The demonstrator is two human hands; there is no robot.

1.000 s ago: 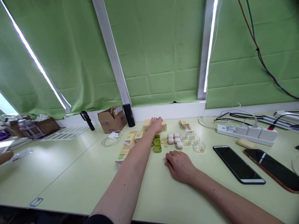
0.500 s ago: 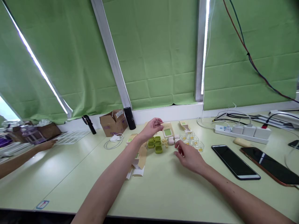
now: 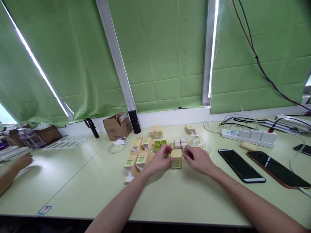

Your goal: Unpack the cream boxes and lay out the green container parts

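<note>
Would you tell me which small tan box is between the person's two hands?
The tan box directly in front of the pale blocks; all the others sit farther left or farther back.

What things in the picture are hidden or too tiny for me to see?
All in the head view:
Inside of the small box: its cardboard hides it.
Some green cups: partly behind the left hand.
Some clear cups: partly behind the right hand.
Co-worker's arm: cut off by the left edge.
Small box's print: too small.
</note>
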